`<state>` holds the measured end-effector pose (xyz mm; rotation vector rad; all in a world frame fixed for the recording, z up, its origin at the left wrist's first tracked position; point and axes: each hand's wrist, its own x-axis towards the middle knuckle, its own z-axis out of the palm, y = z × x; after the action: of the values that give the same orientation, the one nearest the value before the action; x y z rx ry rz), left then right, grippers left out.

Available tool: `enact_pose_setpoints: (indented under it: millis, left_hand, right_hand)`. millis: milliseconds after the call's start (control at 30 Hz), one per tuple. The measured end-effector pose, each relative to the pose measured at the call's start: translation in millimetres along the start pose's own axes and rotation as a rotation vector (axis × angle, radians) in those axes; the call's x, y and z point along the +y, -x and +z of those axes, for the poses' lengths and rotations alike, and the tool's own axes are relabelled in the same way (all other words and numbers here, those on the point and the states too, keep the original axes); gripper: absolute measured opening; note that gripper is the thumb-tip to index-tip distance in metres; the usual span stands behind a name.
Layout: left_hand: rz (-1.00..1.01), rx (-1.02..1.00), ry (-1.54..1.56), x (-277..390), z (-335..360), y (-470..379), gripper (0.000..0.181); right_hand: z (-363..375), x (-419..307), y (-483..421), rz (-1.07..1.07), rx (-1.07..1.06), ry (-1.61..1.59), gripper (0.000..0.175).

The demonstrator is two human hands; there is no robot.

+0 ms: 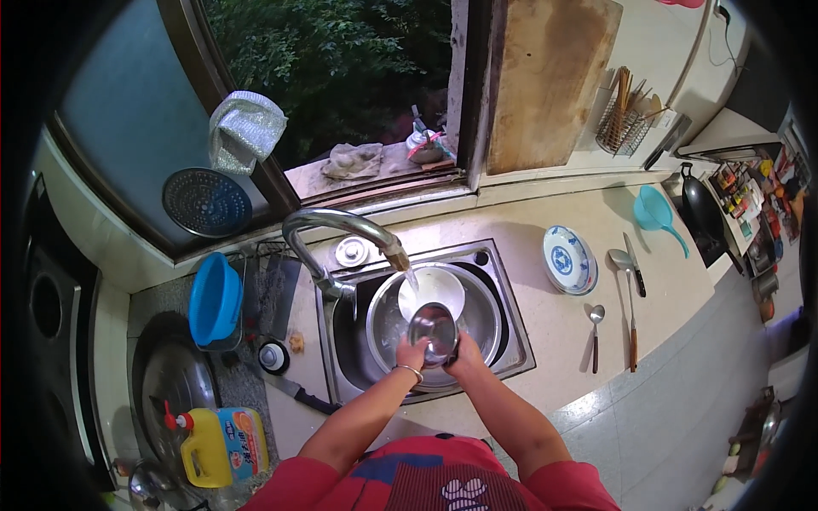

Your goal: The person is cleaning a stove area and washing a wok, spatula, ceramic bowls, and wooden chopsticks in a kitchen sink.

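Both my hands grip a small stainless steel bowl above the sink, its inside facing up. My left hand holds its left rim, and my right hand holds its right side. Beneath it, a large metal basin sits in the stainless sink. Inside the basin lies a white bowl, partly hidden by the steel one. Water runs from the curved chrome faucet onto the white bowl.
Right of the sink are blue-patterned dishes, a small spoon, a long-handled spoon, a knife and a turquoise ladle. To the left are a blue basket, a yellow detergent jug and a black-handled knife.
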<state>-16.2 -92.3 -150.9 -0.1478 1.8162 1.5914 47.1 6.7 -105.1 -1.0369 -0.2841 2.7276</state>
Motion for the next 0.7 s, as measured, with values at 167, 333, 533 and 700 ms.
enact_pose_setpoints:
  millis: [167,333,533,700]
  left_hand:
    - [0.443,0.291,-0.430,10,-10,0,0.029]
    - [0.639,0.175,-0.749,44,-20,11,0.042]
    - [0.779,0.153,-1.057,54,-20,30,0.042]
    - [0.464,0.252,-0.925,1,-24,-11,0.036]
  right_hand:
    - [1,-31,-4,0.015,0.191,0.002,0.032]
    - [-7,-89,-14,-0.288,0.166,0.348,0.033]
    - [-13,-93,6,-0.276,0.195,0.544,0.028]
    - [-36,-62,13,-0.088,0.207,0.490,0.026]
